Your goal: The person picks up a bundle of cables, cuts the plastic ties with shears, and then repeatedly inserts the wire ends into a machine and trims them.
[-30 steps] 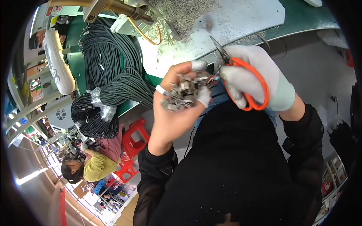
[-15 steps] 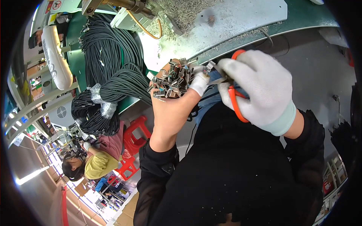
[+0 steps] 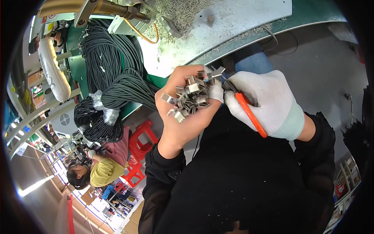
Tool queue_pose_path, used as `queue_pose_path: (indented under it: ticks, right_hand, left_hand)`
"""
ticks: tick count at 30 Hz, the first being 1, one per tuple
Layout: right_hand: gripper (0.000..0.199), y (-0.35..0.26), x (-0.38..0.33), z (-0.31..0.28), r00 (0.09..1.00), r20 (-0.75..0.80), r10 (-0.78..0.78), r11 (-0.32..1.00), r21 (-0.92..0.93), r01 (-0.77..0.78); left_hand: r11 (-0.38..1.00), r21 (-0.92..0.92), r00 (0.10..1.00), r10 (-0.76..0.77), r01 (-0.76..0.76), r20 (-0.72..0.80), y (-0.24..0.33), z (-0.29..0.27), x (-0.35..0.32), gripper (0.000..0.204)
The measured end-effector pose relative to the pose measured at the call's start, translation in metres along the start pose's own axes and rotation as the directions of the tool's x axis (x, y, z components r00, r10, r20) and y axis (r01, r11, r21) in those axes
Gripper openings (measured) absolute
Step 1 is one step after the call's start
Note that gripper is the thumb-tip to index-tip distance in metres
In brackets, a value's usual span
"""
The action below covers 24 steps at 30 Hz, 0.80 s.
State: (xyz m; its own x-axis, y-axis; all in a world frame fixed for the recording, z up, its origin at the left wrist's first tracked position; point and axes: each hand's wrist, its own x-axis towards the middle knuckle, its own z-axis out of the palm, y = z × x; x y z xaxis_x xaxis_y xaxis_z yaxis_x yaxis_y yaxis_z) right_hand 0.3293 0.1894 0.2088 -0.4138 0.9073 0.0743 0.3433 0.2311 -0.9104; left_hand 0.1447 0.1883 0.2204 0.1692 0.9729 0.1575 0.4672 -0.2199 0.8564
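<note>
My bare left hand (image 3: 187, 124) is closed around a dense bunch of cable ends with silvery metal connectors (image 3: 193, 88) that stick up in several directions. White tape or a finger cover (image 3: 216, 93) wraps its thumb. My right hand (image 3: 269, 102), in a white knit glove, grips orange-handled cutters (image 3: 250, 114). The dark jaws point left, close beside the covered thumb and one connector (image 3: 216, 72) that stands out from the bunch. Blur hides whether the jaws touch it. Cables below the bunch are mostly hidden by my left hand.
Thick coils of black cable (image 3: 111, 50) lie on the green bench at left, bound with clear wrap (image 3: 111, 115). A white board (image 3: 241, 23) bears many small metal bits (image 3: 187, 15) under a brass-coloured machine cylinder (image 3: 105, 7). Red stools (image 3: 143, 136) and another person (image 3: 104, 171) are farther left.
The bunch has tilted so the connectors face up more. My right hand has turned and its fingers have closed further, bringing the cutter handles together. The view has shifted slightly.
</note>
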Motion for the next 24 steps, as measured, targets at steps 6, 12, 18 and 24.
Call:
queue_pose_path:
  ticks: [6, 12, 18, 24]
  right_hand:
    - [0.019, -0.001, 0.002, 0.003, 1.0, 0.019, 0.012, 1.0, -0.004, -0.012]
    - [0.011, -0.001, 0.005, 0.011, 0.981, -0.151, -0.121, 0.869, -0.494, 0.031]
    - [0.012, 0.002, 0.022, -0.006, 0.974, 0.214, 0.071, 0.996, -0.066, -0.058]
    - [0.018, 0.013, 0.025, 0.025, 0.973, 0.184, 0.138, 0.912, 0.359, -0.197]
  left_hand:
    - [0.955, -0.175, 0.97, -0.243, 0.24, 0.002, 0.002, -0.001, 0.007, 0.023]
    - [0.978, -0.072, 0.981, -0.195, 0.196, 0.018, -0.014, 0.001, -0.001, 0.023]
    - [0.9, -0.308, 0.951, -0.292, 0.309, 0.102, -0.032, -0.007, 0.003, 0.02]
    - [0.448, -0.722, 0.839, -0.41, 0.526, 0.357, -0.052, -0.025, 0.008, 0.02]
